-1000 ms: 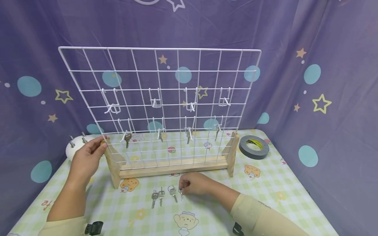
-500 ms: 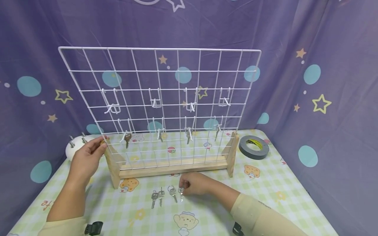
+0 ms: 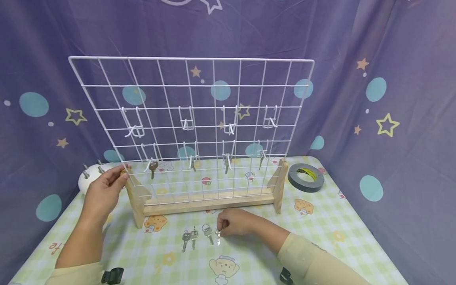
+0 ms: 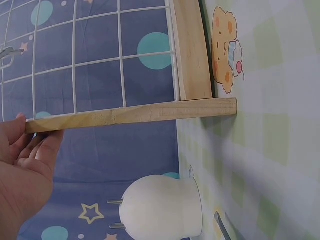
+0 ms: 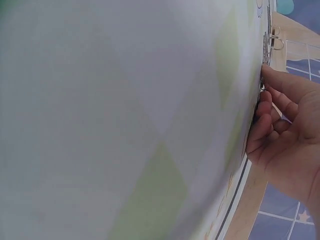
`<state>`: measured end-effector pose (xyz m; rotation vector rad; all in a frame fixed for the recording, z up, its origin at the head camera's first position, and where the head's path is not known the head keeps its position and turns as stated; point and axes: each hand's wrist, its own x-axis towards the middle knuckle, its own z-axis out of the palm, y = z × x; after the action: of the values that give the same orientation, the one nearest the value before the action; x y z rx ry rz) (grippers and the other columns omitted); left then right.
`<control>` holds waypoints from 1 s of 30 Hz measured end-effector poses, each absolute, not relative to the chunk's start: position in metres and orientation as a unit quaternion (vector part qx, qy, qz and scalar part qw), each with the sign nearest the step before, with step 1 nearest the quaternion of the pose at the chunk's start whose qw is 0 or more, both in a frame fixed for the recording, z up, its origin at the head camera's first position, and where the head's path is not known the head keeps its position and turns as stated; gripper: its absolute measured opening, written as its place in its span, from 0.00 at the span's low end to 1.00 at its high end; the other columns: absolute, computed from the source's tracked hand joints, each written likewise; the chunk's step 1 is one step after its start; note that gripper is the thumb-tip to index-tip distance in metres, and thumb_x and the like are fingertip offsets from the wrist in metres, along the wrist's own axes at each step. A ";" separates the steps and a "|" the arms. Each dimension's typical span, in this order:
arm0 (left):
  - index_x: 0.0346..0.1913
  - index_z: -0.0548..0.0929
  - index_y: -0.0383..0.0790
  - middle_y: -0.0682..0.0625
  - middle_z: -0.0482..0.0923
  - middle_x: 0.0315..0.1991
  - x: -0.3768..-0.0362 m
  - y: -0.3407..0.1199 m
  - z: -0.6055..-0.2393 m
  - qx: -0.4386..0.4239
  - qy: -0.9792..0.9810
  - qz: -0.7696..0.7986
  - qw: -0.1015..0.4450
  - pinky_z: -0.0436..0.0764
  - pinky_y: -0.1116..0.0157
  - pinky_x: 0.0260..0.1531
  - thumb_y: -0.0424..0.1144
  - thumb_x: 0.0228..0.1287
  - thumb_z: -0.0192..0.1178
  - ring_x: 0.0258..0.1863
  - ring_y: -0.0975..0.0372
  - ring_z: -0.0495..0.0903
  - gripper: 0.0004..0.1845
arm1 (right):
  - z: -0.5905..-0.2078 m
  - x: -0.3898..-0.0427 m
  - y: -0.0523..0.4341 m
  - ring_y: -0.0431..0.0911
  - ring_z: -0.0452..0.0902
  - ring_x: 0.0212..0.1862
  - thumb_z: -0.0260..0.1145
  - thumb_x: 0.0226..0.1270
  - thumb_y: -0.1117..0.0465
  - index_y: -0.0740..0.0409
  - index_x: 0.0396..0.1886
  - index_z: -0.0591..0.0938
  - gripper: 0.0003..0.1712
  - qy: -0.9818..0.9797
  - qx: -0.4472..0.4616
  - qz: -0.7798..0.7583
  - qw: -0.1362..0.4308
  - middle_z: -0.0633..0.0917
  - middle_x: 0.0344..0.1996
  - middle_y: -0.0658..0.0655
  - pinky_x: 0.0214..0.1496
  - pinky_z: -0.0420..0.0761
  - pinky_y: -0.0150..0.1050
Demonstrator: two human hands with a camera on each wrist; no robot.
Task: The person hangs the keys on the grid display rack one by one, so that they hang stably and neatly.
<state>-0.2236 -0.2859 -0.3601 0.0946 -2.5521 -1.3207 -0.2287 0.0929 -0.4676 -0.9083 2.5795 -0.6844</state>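
Note:
In the head view my left hand point(image 3: 105, 194) holds the top of the rack's left wooden upright point(image 3: 135, 204). The left wrist view shows thumb and fingers pinching the end of that upright point(image 4: 125, 115). The rack carries a white wire grid point(image 3: 199, 59) with hooks in two rows. Low in front of it, my right hand point(image 3: 238, 222) pinches a small silver key point(image 3: 219, 240) at the tablecloth; the fingertips cover its upper part. Just left of that hand lie a key with a ring point(image 3: 208, 232) and two more keys point(image 3: 186, 240).
Keys hang from the lower hooks, among them a brownish key point(image 3: 153, 168); the upper hooks point(image 3: 186, 124) bear none. A grey tape roll point(image 3: 297, 185) lies right of the rack. Behind my left hand stands a white rounded object point(image 3: 89, 182) with metal pegs.
The pinched key has shifted slightly in my right fingers, its head now more covered than half a second ago. The left hand keeps its hold on the upright.

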 end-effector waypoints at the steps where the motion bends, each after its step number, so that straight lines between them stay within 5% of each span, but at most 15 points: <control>1: 0.74 0.65 0.43 0.43 0.68 0.70 -0.224 -0.286 -0.360 0.033 -0.880 -0.455 0.134 0.75 0.87 0.46 0.57 0.74 0.49 0.55 0.77 0.73 0.32 | -0.468 -0.229 0.093 0.33 0.73 0.33 0.72 0.59 0.56 0.42 0.30 0.82 0.06 0.903 -0.321 -0.240 0.157 0.78 0.29 0.38 0.37 0.76 0.26; 17: 0.74 0.65 0.44 0.42 0.68 0.70 -0.223 -0.287 -0.360 0.031 -0.883 -0.448 0.133 0.75 0.86 0.46 0.57 0.74 0.48 0.57 0.74 0.73 0.33 | -0.463 -0.231 0.100 0.41 0.78 0.25 0.69 0.64 0.55 0.43 0.30 0.83 0.04 0.882 -0.288 -0.326 0.178 0.82 0.24 0.44 0.24 0.79 0.31; 30: 0.74 0.64 0.44 0.41 0.68 0.70 -0.222 -0.287 -0.360 0.035 -0.887 -0.442 0.127 0.76 0.85 0.47 0.58 0.74 0.46 0.61 0.65 0.73 0.33 | -0.432 -0.229 0.107 0.36 0.77 0.29 0.66 0.68 0.51 0.42 0.35 0.83 0.04 0.878 -0.306 -0.339 0.142 0.84 0.27 0.43 0.31 0.81 0.31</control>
<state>-0.2223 -0.2868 -0.3604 0.1010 -2.5830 -1.2871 -0.2288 0.1074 -0.4316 -0.8834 2.5347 -0.9796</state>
